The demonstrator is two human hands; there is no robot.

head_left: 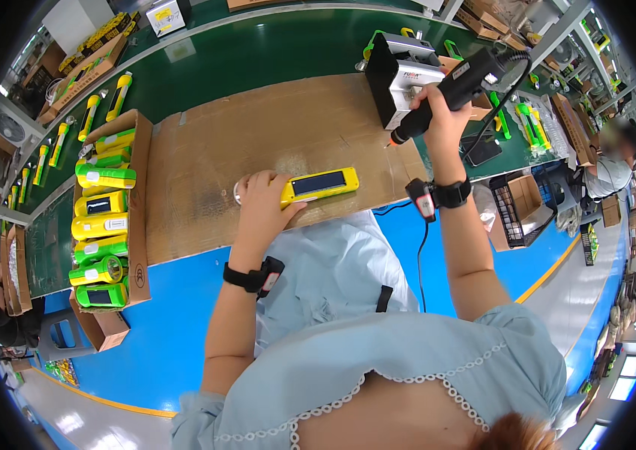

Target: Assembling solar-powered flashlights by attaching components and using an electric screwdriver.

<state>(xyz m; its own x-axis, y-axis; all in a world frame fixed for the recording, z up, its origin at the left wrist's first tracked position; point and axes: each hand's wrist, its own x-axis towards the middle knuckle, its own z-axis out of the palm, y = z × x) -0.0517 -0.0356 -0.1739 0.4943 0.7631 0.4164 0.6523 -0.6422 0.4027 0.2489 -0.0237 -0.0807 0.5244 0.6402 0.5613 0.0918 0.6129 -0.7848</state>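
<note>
The left hand (261,196) grasps the left end of a yellow flashlight (357,182), which lies near the middle of the near edge of a cardboard sheet (205,165) on the green bench (273,49). The right hand (441,124) is wrapped around a black electric screwdriver (469,79), its orange tip pointing left and near, well apart from the flashlight. On the left, a carton (139,217) holds green and yellow flashlights (106,177).

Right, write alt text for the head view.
A person's left hand holds a yellow flashlight against a cardboard sheet, while the right hand holds a black corded screwdriver near the sheet's right edge. To the left stands a box of yellow and green flashlights.
</note>
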